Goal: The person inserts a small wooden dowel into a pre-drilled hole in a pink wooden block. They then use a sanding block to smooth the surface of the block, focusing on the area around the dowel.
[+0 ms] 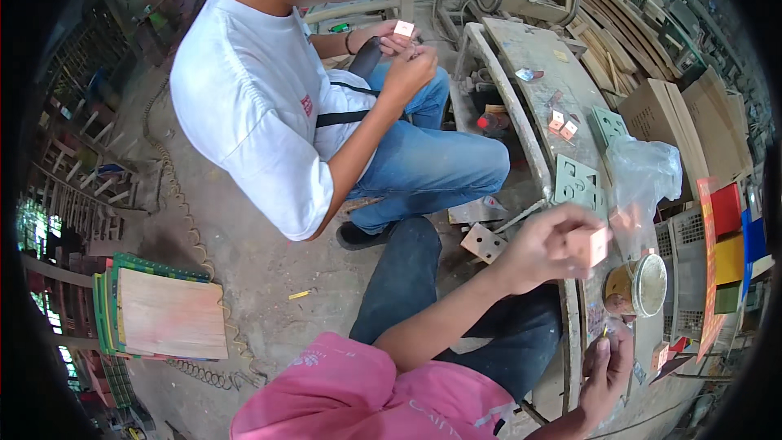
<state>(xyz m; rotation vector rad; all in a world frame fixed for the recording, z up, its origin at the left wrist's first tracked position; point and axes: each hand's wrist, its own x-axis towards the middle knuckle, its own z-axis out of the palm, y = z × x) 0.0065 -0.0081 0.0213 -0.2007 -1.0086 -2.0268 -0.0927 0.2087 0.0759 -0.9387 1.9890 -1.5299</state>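
My left hand (550, 251) is closed round a pale wooden cube (588, 248) with a small dark mark on a face, held up over the bench; motion blurs the fingers a little. Lower and to the right, my right hand (609, 365) pinches a thin stick with a yellowish tip (604, 332); its full shape is too small to make out. Between the two hands stands a stained, yellowish tub (639, 287) with a pale rim. Close to my right hand lies another wooden cube (659, 356).
On the long bench (521, 45) are two cubes (562, 125), a green plate with holes (578, 182) and a clear plastic bag (648, 171). A co-worker in a white shirt (252, 106) sits at left, holding a cube (403, 30). Stacked boards (171, 314) stand on the floor.
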